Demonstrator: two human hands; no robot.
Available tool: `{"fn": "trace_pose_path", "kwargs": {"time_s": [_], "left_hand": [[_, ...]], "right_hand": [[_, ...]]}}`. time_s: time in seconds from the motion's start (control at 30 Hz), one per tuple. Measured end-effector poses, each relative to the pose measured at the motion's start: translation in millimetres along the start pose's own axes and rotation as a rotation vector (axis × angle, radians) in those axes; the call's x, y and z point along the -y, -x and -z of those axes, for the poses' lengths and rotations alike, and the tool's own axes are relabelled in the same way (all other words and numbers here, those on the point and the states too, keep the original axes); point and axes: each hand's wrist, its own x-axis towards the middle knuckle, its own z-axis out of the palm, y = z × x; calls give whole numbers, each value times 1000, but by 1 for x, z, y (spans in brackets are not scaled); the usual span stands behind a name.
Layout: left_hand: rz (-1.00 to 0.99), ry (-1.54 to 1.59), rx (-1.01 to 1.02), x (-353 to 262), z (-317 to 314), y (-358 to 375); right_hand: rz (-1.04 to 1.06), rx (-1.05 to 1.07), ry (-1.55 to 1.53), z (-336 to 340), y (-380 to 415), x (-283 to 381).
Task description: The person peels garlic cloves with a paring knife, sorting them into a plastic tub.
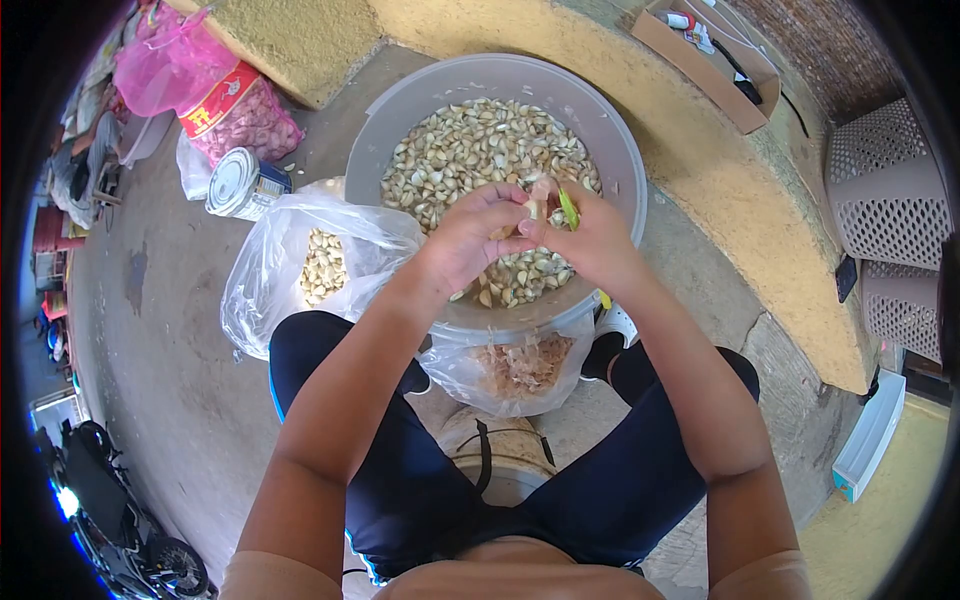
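Observation:
A large grey tub [622, 150] in front of me holds many garlic cloves [480, 150]. Over its near half my two hands meet. Fingers of my left hand [478, 235] are curled round a garlic clove [537, 208] with loose skin on it. My right hand [592, 240] touches the same clove from the right and holds a small tool with a yellow-green handle [568, 208]; its blade is hard to make out. Left of the tub, an open clear plastic bag [260, 250] contains peeled cloves [323, 268]. Under the tub's near rim hangs a bag of garlic skins [525, 368].
A metal can [248, 184] and a pink net sack of garlic [250, 120] stand at the upper left. A cardboard box [705, 65] lies on the yellow ledge [720, 190]. Grey perforated baskets [885, 190] are at the right, a motorcycle [110, 510] at the lower left.

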Motion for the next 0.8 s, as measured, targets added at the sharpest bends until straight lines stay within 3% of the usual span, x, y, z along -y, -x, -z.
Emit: {"fn": "trace_pose_path", "kwargs": {"time_s": [0.07, 0.17, 0.27, 0.4, 0.57, 0.7, 0.77, 0.8], "left_hand": [[-2, 47, 3, 1, 0, -1], [14, 78, 44, 1, 3, -3], [29, 84, 96, 0, 4, -3], [69, 134, 133, -3, -2, 2], [42, 89, 90, 2, -1, 1], [58, 113, 29, -1, -1, 3], [94, 117, -21, -2, 3, 2], [112, 119, -47, -2, 6, 1]], "right_hand": [[-52, 37, 82, 2, 0, -1], [-150, 21, -121, 4, 1, 6], [-221, -5, -56, 6, -3, 1], [-217, -45, -138, 5, -2, 6], [-223, -71, -90, 6, -4, -1], [-374, -121, -173, 11, -6, -7], [-338, -134, -144, 14, -6, -11], [-320, -37, 31, 16, -4, -11]]}}
